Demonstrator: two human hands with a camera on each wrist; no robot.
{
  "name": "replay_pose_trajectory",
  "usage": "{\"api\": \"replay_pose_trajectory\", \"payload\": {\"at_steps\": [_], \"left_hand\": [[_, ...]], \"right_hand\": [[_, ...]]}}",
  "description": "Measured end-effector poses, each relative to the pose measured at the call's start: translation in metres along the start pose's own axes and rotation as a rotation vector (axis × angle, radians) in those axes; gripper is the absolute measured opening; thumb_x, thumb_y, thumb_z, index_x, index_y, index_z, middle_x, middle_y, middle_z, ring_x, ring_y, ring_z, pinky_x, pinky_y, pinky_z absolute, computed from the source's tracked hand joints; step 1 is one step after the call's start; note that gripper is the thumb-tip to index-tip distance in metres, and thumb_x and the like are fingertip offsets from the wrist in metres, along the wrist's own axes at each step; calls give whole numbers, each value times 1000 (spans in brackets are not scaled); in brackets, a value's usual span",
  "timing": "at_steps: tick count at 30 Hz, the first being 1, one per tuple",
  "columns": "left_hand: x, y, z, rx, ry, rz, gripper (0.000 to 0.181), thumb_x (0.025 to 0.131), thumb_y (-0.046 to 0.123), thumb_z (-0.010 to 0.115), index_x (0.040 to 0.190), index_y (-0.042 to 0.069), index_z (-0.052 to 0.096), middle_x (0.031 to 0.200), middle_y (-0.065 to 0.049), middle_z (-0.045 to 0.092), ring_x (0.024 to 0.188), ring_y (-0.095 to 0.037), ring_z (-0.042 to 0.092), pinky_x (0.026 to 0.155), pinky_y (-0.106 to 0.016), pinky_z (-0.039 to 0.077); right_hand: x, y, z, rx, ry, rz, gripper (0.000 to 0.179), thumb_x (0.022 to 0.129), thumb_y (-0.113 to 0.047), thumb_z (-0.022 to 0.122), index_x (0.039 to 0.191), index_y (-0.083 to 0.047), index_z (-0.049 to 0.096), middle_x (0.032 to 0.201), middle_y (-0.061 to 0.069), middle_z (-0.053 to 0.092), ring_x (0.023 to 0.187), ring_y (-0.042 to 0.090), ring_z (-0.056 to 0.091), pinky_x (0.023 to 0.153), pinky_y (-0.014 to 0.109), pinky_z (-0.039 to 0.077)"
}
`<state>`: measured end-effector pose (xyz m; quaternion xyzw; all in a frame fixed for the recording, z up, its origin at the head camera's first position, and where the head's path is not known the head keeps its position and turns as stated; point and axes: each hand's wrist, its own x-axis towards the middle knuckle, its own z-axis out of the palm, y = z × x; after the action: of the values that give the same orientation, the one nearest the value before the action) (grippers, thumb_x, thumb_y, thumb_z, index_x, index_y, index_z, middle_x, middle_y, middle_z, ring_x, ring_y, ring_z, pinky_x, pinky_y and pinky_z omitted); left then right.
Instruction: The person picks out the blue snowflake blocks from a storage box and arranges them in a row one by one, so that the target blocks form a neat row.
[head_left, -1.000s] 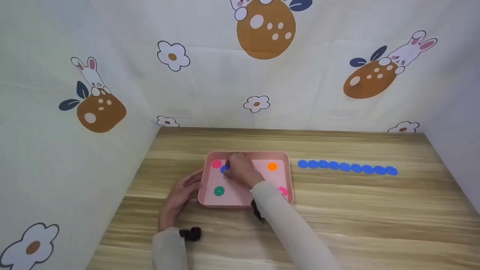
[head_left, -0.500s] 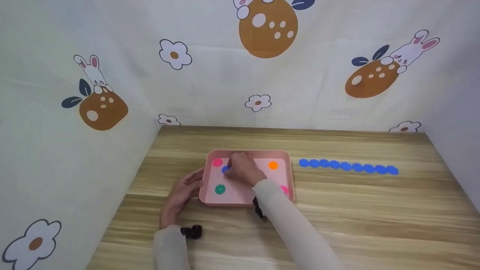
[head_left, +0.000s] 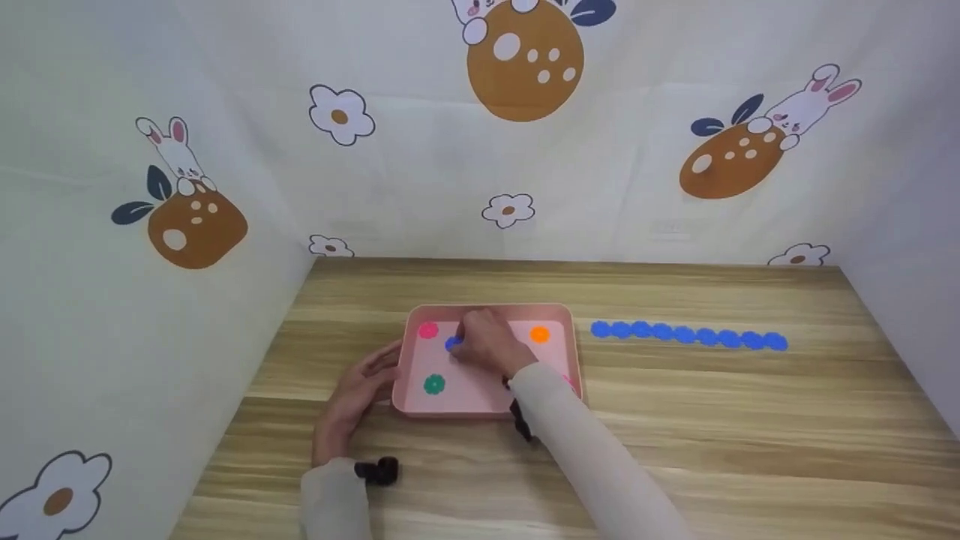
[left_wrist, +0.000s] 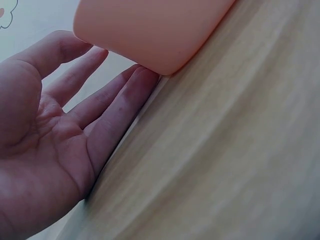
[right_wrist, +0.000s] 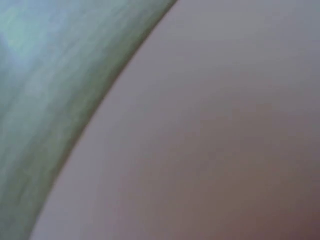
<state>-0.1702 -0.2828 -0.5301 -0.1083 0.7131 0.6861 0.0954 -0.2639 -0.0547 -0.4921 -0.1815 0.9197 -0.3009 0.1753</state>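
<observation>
In the head view, a shallow pink tray (head_left: 487, 405) stands on the table with flower-shaped discs in it. My right hand (head_left: 491, 345) reaches into its middle, fingers curled down at a blue flower disc (head_left: 452, 343), which they appear to pinch; the hand covers part of it. Around it lie a pink disc (head_left: 428, 330), a green disc (head_left: 434, 384) and an orange disc (head_left: 540, 334). Another pink disc is mostly behind the right sleeve. My left hand (left_wrist: 55, 135) rests at the tray's left side, fingers extended and fingertips touching its outer wall (left_wrist: 145, 35).
Right of the tray, several blue flower discs (head_left: 685, 335) form a long row on the wooden table (head_left: 675, 450). A patterned cloth (head_left: 420, 172) hangs along the back and sides. The right wrist view is blurred by a close pale pink surface (right_wrist: 210, 125).
My right hand stays over the tray, and the blue disc has shifted slightly right relative to it. The left hand keeps its place; the head view has tilted a little.
</observation>
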Motion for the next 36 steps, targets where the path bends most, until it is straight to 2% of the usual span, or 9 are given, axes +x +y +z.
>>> {"api": "replay_pose_trajectory", "payload": {"at_steps": [5, 11, 17, 24, 28, 36], "left_hand": [[0, -2, 0, -9, -4, 0, 53, 93, 25, 72, 143, 25, 55, 145, -6, 58, 121, -21, 66, 96, -34, 58], [0, -1, 1, -10, -7, -5, 53, 93, 25, 71, 144, 25, 55, 146, -5, 58, 124, -21, 64, 98, -35, 57], [-1, 0, 2, -4, -2, -4, 52, 94, 25, 71, 144, 26, 55, 146, -4, 58, 125, -20, 63, 98, -33, 56], [-3, -2, 2, -11, -15, 18, 52, 96, 18, 67, 146, 19, 53, 147, -12, 56, 119, -23, 66, 93, -33, 59], [-2, -3, 2, -14, -23, 16, 51, 96, 20, 67, 145, 22, 54, 147, -10, 57, 121, -22, 65, 94, -33, 58], [-1, -2, 0, -32, -24, 6, 50, 96, 19, 66, 145, 23, 54, 147, -6, 57, 124, -21, 63, 97, -34, 57]], "right_hand": [[-1, 1, 1, 52, -14, 23, 29, 87, -26, 78, 112, -12, 73, 103, 2, 68, 95, 20, 61, 94, 35, 58], [-1, 2, 0, 136, -29, 65, 37, 88, -23, 78, 122, -13, 68, 114, 2, 66, 103, 21, 60, 99, 38, 57], [-5, 3, -1, 176, -23, 34, 26, 88, -22, 77, 113, -15, 71, 104, -1, 67, 99, 19, 62, 96, 35, 58], [-9, 1, 1, 100, -42, 25, 27, 86, -24, 79, 112, -15, 75, 101, -1, 68, 94, 19, 62, 92, 35, 59], [-11, 0, 0, 52, -46, 17, 28, 85, -24, 80, 111, -16, 75, 99, -3, 68, 92, 18, 63, 91, 34, 59], [-15, -2, -10, -16, -38, -83, 31, 86, -29, 79, 113, -14, 74, 100, -2, 68, 92, 17, 62, 87, 30, 59]]}}
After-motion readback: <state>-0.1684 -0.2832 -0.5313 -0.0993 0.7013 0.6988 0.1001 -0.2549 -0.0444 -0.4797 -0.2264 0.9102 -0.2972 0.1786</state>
